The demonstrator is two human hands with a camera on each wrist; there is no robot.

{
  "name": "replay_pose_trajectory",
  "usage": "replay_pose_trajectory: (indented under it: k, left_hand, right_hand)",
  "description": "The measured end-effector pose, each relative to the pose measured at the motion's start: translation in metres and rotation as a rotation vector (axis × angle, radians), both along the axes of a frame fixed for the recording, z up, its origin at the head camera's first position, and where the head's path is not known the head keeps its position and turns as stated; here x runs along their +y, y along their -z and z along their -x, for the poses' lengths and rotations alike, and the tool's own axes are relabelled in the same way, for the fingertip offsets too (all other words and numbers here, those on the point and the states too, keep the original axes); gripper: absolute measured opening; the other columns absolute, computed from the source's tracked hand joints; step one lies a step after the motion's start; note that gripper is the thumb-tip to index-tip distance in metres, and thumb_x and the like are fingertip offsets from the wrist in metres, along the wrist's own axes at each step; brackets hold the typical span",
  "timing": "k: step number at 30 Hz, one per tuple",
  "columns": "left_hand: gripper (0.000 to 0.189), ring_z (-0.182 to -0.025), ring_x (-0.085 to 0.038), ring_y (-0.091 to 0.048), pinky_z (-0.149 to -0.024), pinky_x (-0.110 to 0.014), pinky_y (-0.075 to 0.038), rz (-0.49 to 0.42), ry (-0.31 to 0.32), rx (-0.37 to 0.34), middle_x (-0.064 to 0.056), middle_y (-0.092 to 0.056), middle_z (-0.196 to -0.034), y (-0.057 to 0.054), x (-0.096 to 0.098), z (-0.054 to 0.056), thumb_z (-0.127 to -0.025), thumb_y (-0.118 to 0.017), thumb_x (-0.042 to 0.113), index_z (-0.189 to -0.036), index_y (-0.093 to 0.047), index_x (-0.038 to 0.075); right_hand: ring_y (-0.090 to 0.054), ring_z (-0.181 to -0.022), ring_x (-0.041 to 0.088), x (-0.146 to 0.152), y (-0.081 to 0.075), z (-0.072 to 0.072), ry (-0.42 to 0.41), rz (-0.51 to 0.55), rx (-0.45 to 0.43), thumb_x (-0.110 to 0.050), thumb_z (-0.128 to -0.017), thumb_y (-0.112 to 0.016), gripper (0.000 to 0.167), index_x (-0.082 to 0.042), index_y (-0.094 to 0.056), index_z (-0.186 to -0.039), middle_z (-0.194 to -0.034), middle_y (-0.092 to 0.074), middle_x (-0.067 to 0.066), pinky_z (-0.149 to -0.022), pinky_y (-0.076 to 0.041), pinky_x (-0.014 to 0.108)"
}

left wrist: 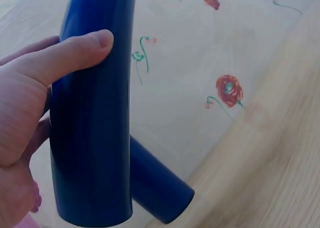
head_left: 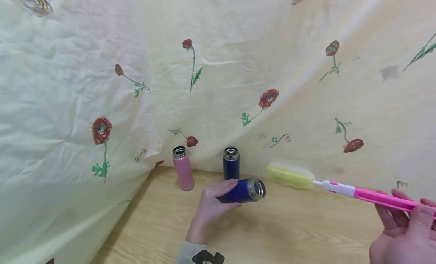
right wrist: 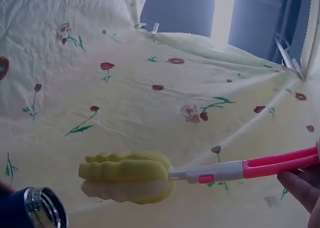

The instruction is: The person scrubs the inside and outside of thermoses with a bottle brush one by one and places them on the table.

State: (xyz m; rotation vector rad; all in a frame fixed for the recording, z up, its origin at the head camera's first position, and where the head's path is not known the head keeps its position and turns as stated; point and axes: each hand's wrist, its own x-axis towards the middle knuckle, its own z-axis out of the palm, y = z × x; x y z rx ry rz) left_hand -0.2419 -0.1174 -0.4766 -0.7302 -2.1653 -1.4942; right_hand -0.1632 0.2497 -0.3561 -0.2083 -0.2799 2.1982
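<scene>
My left hand [head_left: 212, 203] grips a blue thermos bottle [head_left: 236, 192], tilted so its uncapped steel mouth faces right. In the left wrist view the thumb lies across the side of this blue bottle [left wrist: 95, 123]. My right hand [head_left: 403, 233] holds a bottle brush by its pink handle [head_left: 385, 199]. The brush's yellow and white sponge head [head_left: 291, 176] points left, a short way from the bottle's mouth. Behind the held bottle stands a dark blue bottle [head_left: 231, 163], uncapped. A pink bottle [head_left: 184, 171], also uncapped, stands left of it.
The bottles stand on a light wooden table [head_left: 289, 233], near its back edge. A cream cloth with printed red flowers [head_left: 218, 75] hangs behind the table and along its left side. Clips [right wrist: 155, 28] show at the cloth's top edge.
</scene>
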Motion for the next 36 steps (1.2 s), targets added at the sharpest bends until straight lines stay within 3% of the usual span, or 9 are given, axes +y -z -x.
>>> replay_pose_trajectory:
  k: [7,12,16,20,26,33,36]
  left_hand:
    - [0.067,-0.128,-0.021,-0.067,-0.114,-0.038,-0.05,-0.113,0.011,-0.138,0.004,-0.072,-0.134,-0.004,0.008,0.001,-0.071,-0.101,0.01,-0.134,-0.076,0.014]
    - [0.065,-0.127,-0.022,-0.068,-0.113,-0.039,-0.051,-0.037,0.001,-0.106,0.003,-0.072,-0.136,-0.004,0.013,0.002,-0.073,-0.1,0.009,-0.133,-0.076,0.009]
    - [0.064,-0.126,-0.02,-0.068,-0.112,-0.038,-0.051,0.015,-0.015,-0.104,0.002,-0.072,-0.135,-0.005,0.015,0.002,-0.074,-0.1,0.012,-0.133,-0.076,0.01]
    - [0.064,-0.127,-0.02,-0.067,-0.112,-0.038,-0.051,0.012,-0.001,-0.11,0.001,-0.072,-0.135,-0.006,0.016,0.001,-0.074,-0.1,0.011,-0.133,-0.076,0.01]
    - [0.064,-0.126,-0.024,-0.069,-0.11,-0.039,-0.052,0.027,0.026,-0.052,-0.006,-0.072,-0.134,-0.006,0.014,-0.001,-0.072,-0.1,0.007,-0.132,-0.076,0.006]
    - [0.064,-0.125,-0.022,-0.069,-0.11,-0.037,-0.052,0.055,0.051,-0.019,-0.008,-0.072,-0.135,-0.001,0.014,0.0,-0.071,-0.1,0.005,-0.13,-0.076,0.004]
    - [0.065,-0.126,-0.02,-0.069,-0.111,-0.037,-0.051,0.059,0.05,-0.033,-0.005,-0.071,-0.136,-0.002,0.015,-0.002,-0.07,-0.1,0.005,-0.131,-0.076,0.006]
  right_hand:
    - [-0.077,-0.076,0.044,-0.02,-0.006,0.004,0.064,-0.158,0.081,0.002,-0.1,-0.065,0.031,0.02,-0.054,-0.123,-0.099,-0.07,0.04,-0.067,-0.06,0.048]
    - [-0.076,-0.077,0.047,-0.02,-0.005,0.005,0.071,-0.205,0.163,0.004,-0.101,-0.06,0.03,0.024,-0.052,-0.123,-0.097,-0.068,0.044,-0.067,-0.06,0.05]
    - [-0.076,-0.079,0.05,-0.02,-0.004,0.003,0.011,-0.252,0.233,0.007,-0.102,-0.057,0.028,0.024,-0.049,-0.122,-0.097,-0.068,0.046,-0.068,-0.06,0.053]
    - [-0.076,-0.077,0.048,-0.023,-0.004,0.004,-0.018,-0.381,0.216,0.013,-0.1,-0.06,0.024,0.027,-0.051,-0.117,-0.093,-0.069,0.043,-0.067,-0.059,0.051]
    - [-0.076,-0.084,0.049,-0.025,0.0,0.005,-0.129,-0.403,0.29,0.02,-0.1,-0.054,0.02,0.031,-0.049,-0.116,-0.092,-0.069,0.041,-0.068,-0.059,0.054]
    - [-0.078,-0.086,0.042,-0.03,0.001,0.004,-0.029,-0.511,0.126,0.012,-0.098,-0.066,0.031,0.03,-0.051,-0.117,-0.093,-0.069,0.035,-0.069,-0.06,0.047]
    - [-0.078,-0.088,0.042,-0.031,0.003,0.004,-0.038,-0.488,0.112,0.011,-0.097,-0.067,0.03,0.027,-0.052,-0.117,-0.096,-0.069,0.036,-0.069,-0.06,0.047]
